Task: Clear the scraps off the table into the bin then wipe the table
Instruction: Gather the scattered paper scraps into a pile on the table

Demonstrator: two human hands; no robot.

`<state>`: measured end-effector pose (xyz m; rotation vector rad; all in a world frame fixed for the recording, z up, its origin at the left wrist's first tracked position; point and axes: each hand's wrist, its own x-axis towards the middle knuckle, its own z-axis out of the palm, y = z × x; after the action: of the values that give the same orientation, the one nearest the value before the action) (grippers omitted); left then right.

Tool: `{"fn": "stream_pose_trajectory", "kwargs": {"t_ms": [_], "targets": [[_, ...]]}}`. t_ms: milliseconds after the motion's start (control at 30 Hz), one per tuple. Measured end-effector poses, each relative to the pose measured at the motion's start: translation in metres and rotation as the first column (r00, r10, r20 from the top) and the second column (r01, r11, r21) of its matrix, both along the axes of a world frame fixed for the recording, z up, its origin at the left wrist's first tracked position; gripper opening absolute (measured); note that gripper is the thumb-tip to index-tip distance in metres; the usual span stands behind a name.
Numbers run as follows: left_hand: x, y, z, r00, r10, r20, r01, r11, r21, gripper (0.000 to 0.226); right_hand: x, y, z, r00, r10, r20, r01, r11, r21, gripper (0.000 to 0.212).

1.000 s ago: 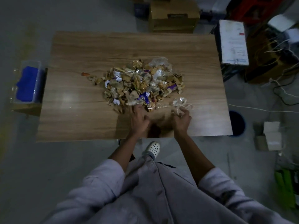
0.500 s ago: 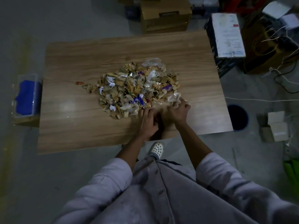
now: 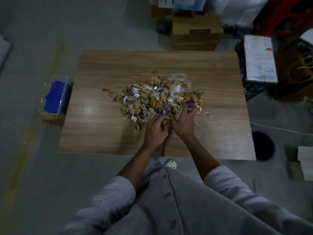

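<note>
A heap of scraps (image 3: 157,97), brown paper bits with white, purple and clear plastic pieces, lies in the middle of the wooden table (image 3: 94,133). One small orange scrap (image 3: 106,90) sits apart at the heap's left. My left hand (image 3: 156,128) and my right hand (image 3: 183,122) press together at the heap's near edge, fingers curled into the scraps and closed on some of them. A round dark bin (image 3: 263,146) with a blue rim stands on the floor off the table's near right corner. A blue cloth (image 3: 55,97) lies in a clear box left of the table.
Cardboard boxes (image 3: 196,33) stand behind the table. A dark crate topped with a white printed sheet (image 3: 260,60) is at the right, with cables beyond it. A small open carton (image 3: 299,165) sits on the floor past the bin.
Both hands have moved forward from the near table edge into the heap and closed together on scraps. The view has shifted a little.
</note>
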<state>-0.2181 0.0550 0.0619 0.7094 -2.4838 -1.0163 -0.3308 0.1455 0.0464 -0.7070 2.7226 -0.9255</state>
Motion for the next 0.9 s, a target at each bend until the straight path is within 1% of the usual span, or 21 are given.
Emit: {"fn": "stream_pose_trajectory", "kwargs": {"t_ms": [33,100,200,300,400,467,500,533,600,633,700,767,800,867,900], "targets": [[0.004,-0.010,0.002,0.998,0.043,-0.041,-0.043,0.999,-0.021,0.023,0.002,-0.011,0.003,0.999,0.035,-0.014,-0.035,0.999,-0.012,0.070],[0.014,-0.031,0.006,0.982,0.153,-0.112,-0.156,0.988,-0.017,0.019,0.009,-0.032,0.006,0.991,0.120,-0.061,-0.120,0.993,-0.012,0.069],[0.030,-0.063,0.009,0.932,0.332,-0.147,-0.331,0.943,0.034,0.023,0.027,-0.066,0.014,0.958,0.264,-0.113,-0.265,0.964,0.014,0.065],[0.042,-0.101,0.004,0.869,0.483,-0.107,-0.469,0.873,0.137,0.026,0.041,-0.108,0.022,0.894,0.404,-0.195,-0.400,0.915,0.057,0.059],[0.047,-0.142,-0.006,0.806,0.592,-0.014,-0.574,0.786,0.229,0.022,0.053,-0.159,0.031,0.848,0.502,-0.171,-0.482,0.864,0.148,0.058],[0.049,-0.167,-0.011,0.768,0.636,0.072,-0.621,0.713,0.325,0.023,0.058,-0.198,0.034,0.808,0.569,-0.152,-0.540,0.819,0.194,0.058],[0.051,-0.179,-0.015,0.758,0.640,0.126,-0.633,0.675,0.380,0.026,0.058,-0.219,0.034,0.783,0.605,-0.141,-0.574,0.791,0.211,0.058],[0.053,-0.192,-0.021,0.754,0.637,0.159,-0.634,0.644,0.428,0.031,0.058,-0.240,0.032,0.762,0.641,-0.093,-0.609,0.758,0.233,0.059],[0.056,-0.219,-0.036,0.748,0.637,0.188,-0.627,0.585,0.514,0.045,0.057,-0.282,0.022,0.729,0.684,0.035,-0.664,0.693,0.280,0.063],[0.058,-0.230,-0.041,0.749,0.633,0.195,-0.617,0.559,0.554,0.050,0.056,-0.301,0.015,0.717,0.693,0.076,-0.678,0.668,0.307,0.064],[0.057,-0.245,-0.038,0.772,0.605,0.194,-0.572,0.529,0.627,0.048,0.052,-0.329,0.004,0.702,0.699,0.139,-0.689,0.616,0.382,0.066],[0.058,-0.259,-0.037,0.807,0.571,0.152,-0.511,0.546,0.664,0.046,0.048,-0.344,-0.004,0.665,0.719,0.201,-0.718,0.541,0.438,0.064],[0.058,-0.265,-0.043,0.822,0.558,0.118,-0.480,0.565,0.671,0.048,0.046,-0.346,-0.005,0.642,0.740,0.201,-0.729,0.510,0.456,0.063],[0.057,-0.271,-0.052,0.872,0.482,0.084,-0.406,0.619,0.672,0.057,0.044,-0.342,-0.008,0.592,0.787,0.171,-0.761,0.476,0.440,0.056],[0.055,-0.273,-0.052,0.885,0.452,0.113,-0.400,0.614,0.680,0.059,0.042,-0.339,-0.012,0.586,0.794,0.161,-0.771,0.485,0.413,0.050]]}}
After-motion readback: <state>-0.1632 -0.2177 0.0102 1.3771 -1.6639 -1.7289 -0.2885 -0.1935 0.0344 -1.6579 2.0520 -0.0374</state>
